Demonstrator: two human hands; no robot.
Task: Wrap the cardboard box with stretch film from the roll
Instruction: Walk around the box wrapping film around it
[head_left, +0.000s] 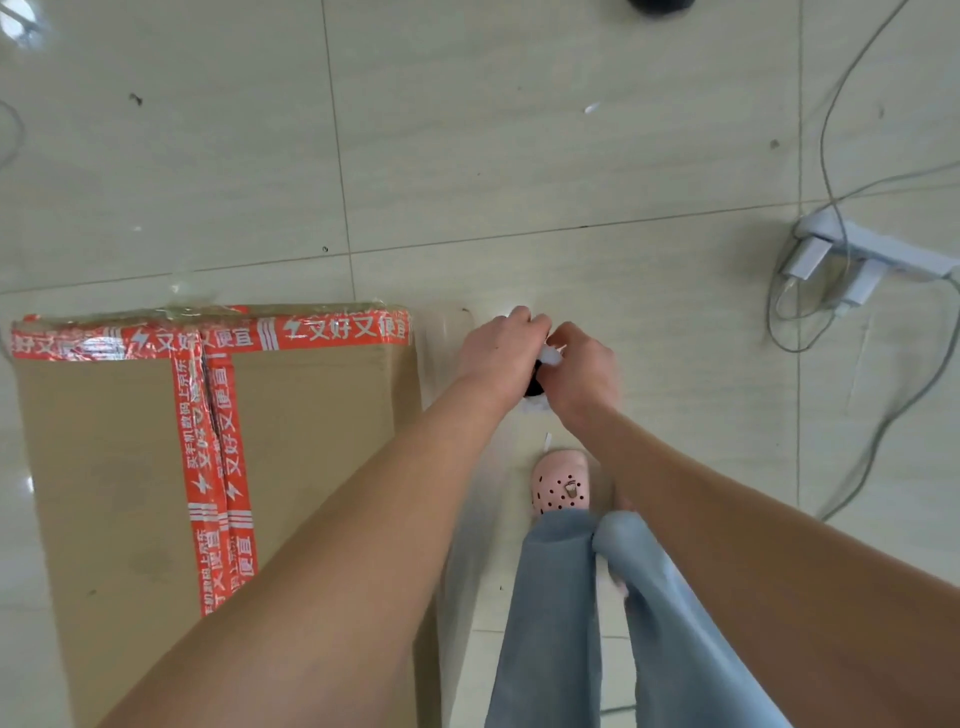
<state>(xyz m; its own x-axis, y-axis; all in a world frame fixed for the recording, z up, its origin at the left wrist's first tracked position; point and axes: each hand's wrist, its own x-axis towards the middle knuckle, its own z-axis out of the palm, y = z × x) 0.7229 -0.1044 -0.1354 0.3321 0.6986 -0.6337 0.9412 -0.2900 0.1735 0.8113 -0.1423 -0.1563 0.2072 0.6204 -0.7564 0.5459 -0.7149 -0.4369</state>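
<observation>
A large cardboard box, sealed with orange printed tape, lies on the tiled floor at the left. Clear film glints along its far top edge. Just right of the box's far corner, my left hand and my right hand both grip the stretch film roll. Only the roll's dark core end and a bit of white film show between my fingers. A faint sheet of clear film seems to stretch from the roll toward the box's right side.
My pink clog and jeans legs stand right of the box. A white power strip with plugged chargers and grey cables lies on the floor at the right. A dark object sits at the top edge.
</observation>
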